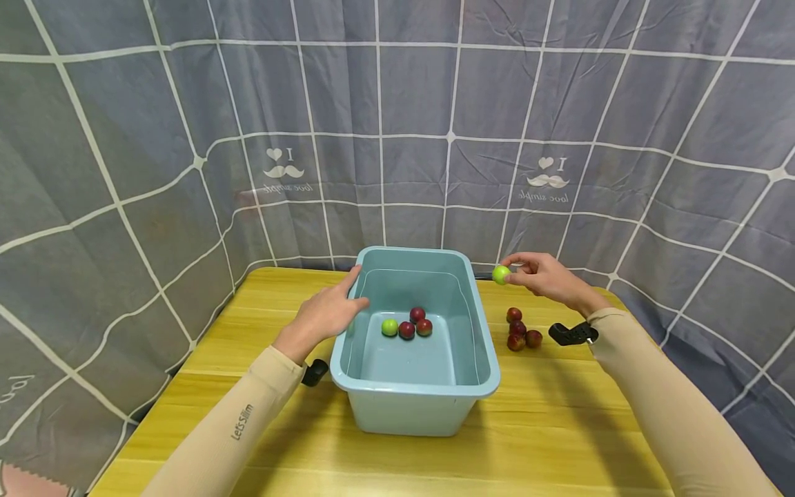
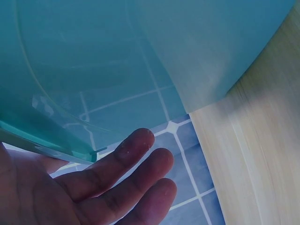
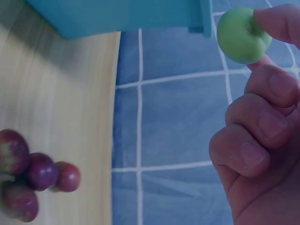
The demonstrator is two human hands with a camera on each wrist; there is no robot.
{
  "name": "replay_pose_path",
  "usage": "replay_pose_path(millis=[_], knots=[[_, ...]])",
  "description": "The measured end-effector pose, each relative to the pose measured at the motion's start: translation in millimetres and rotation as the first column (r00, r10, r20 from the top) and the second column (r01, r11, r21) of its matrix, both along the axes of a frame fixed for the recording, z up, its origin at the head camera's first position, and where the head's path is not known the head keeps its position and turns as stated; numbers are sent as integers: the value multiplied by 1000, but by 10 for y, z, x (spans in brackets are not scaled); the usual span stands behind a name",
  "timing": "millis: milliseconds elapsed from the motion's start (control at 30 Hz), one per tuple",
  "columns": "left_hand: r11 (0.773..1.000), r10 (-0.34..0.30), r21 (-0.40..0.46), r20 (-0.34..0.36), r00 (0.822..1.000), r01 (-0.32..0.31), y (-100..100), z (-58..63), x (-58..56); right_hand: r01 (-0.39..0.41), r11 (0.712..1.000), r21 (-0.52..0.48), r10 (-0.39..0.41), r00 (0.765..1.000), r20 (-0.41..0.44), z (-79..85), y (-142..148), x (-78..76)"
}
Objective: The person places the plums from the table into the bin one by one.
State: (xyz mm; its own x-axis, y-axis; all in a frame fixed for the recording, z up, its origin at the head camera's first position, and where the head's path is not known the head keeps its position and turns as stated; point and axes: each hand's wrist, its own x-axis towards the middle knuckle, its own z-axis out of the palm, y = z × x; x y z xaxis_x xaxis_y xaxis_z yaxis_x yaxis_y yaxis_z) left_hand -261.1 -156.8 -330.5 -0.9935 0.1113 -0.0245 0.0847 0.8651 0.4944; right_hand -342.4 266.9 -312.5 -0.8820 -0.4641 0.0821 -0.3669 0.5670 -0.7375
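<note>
My right hand [image 1: 546, 279] pinches a small round green fruit [image 1: 501, 275] between thumb and forefinger, above the table to the right of the bin. The right wrist view shows the dimple of this fruit [image 3: 243, 35] and the other fingers curled below it. My left hand [image 1: 328, 309] rests at the left rim of the light blue plastic bin [image 1: 415, 390], thumb over the inner side. In the left wrist view its fingers [image 2: 154, 164] stretch out loosely. Inside the bin lie three dark red plums [image 1: 406, 330] and one green fruit [image 1: 389, 327].
Several red plums [image 1: 517, 328] sit in a cluster on the yellow wooden table [image 1: 298, 442], right of the bin and below my right hand. A grey curtain with white grid lines [image 1: 413, 172] hangs behind the table and around its sides.
</note>
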Motion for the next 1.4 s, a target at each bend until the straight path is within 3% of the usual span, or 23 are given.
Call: replay_pose_path(millis=[333,767,1133,1400], knots=[[1000,3,-5,-1,1000,-3,4,7,0,-88,986,141,92,995,-23,327,-301,-26],[1000,3,8,3,1000,-3,0,7,6,-198,942,272,205,979,3,547,-747,-75],[1000,-3,-9,-6,1000,3,-10,5,2,-284,885,369,286,957,50,607,-1153,-163],[1000,-9,-4,-8,1000,9,-7,3,4,-290,840,458,291,954,70,574,-1365,-211]])
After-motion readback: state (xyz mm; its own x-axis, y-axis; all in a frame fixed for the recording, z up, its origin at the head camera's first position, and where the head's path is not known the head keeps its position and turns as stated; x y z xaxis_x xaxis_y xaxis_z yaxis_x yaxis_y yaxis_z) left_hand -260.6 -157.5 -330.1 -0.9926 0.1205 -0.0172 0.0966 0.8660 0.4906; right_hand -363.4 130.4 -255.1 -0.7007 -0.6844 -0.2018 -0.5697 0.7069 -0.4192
